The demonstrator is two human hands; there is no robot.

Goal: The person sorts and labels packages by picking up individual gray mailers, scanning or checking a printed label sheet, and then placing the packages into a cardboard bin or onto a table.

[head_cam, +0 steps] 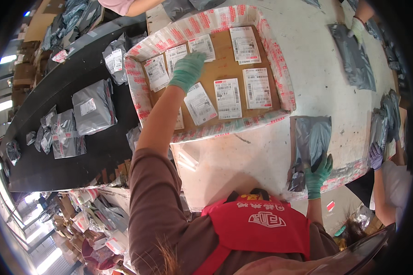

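Note:
My left hand [188,70], in a green knitted glove, reaches over a shallow cardboard tray [206,129] edged with clear and red-printed tape. Its fingertips are at a stack of printed labels [208,44] near the tray's far edge; whether they grip a label is not clear. More label stacks lie in the tray, among them one at the near middle [228,99] and one at the far right [245,46]. My right hand [318,175], gloved likewise, rests with spread fingers on the lower end of a grey plastic mailer bag [311,137] on the pale table.
On the left, a black conveyor belt [99,154] carries grey wrapped parcels [93,106]. Co-workers' gloved hands are at the right, one at a flat grey bag [354,58], another purple-gloved hand [375,156] beside grey bags. A co-worker's arm [137,7] crosses the top edge.

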